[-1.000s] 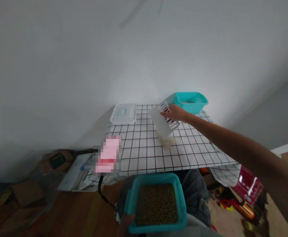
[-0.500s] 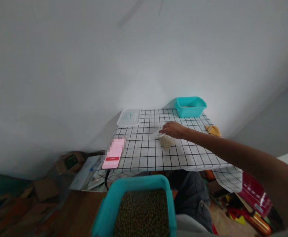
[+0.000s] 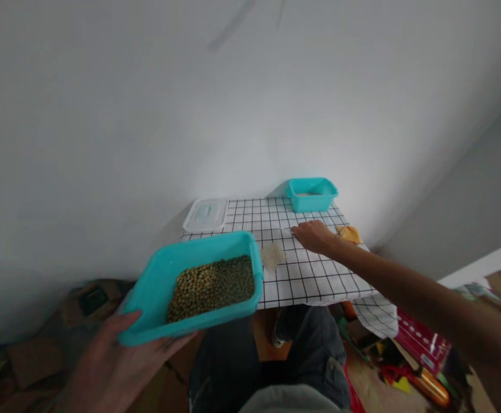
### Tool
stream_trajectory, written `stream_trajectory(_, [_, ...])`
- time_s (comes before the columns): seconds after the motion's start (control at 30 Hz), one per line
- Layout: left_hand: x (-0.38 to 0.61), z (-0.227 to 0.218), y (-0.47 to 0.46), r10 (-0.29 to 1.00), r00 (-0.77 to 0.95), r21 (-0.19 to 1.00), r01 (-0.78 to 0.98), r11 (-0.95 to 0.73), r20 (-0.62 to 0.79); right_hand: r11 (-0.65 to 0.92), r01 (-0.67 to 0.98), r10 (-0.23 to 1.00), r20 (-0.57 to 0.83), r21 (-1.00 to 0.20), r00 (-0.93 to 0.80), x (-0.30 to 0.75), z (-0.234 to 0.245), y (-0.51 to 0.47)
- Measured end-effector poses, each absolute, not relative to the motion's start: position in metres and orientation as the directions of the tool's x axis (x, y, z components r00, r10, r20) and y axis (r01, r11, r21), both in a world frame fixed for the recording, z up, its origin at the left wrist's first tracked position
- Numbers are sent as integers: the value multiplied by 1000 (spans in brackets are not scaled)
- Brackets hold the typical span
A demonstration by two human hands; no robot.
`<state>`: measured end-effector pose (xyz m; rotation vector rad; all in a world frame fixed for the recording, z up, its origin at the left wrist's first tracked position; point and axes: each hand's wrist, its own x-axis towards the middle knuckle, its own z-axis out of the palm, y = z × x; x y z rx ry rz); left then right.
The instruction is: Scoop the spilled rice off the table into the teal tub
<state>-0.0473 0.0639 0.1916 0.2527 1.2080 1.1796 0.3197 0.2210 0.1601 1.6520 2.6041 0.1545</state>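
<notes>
My left hand (image 3: 117, 358) grips from below a teal tub (image 3: 160, 287) filled with small green-brown beans, held up in front of the table's near left corner. My right hand (image 3: 314, 236) lies palm down on the checked tablecloth (image 3: 310, 275), fingers stretched out, holding nothing that I can see. A small heap of white grains (image 3: 273, 255) sits on the cloth just left of that hand, beside the raised tub. The white slotted piece seen before cannot be made out against the cloth.
A second teal tub (image 3: 310, 194) stands at the table's far right corner against the wall. A clear lidded container (image 3: 205, 214) sits at the far left. A yellow cloth (image 3: 349, 233) lies at the right edge. Red packaging (image 3: 422, 344) and clutter cover the floor.
My right hand lowered the white slotted piece onto the table and now rests flat. My left hand raised the bean tub from my lap toward the table's left front, hiding the pink phone.
</notes>
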Motion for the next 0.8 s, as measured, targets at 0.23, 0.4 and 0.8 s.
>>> stream_trajectory(0.23, [-12, 230, 126, 931, -15, 812, -494, 310, -365, 391, 920, 919, -41, -18, -391, 255, 149, 197])
stream_trajectory(0.4, [14, 236, 172, 969, 74, 842, -481, 243, -238, 216, 948, 976, 59, -232, -208, 303, 166, 201])
stream_trajectory(0.8, [152, 171, 220, 871, 343, 718, -497, 487, -353, -168, 66, 880, -120, -984, 459, 521, 200, 172])
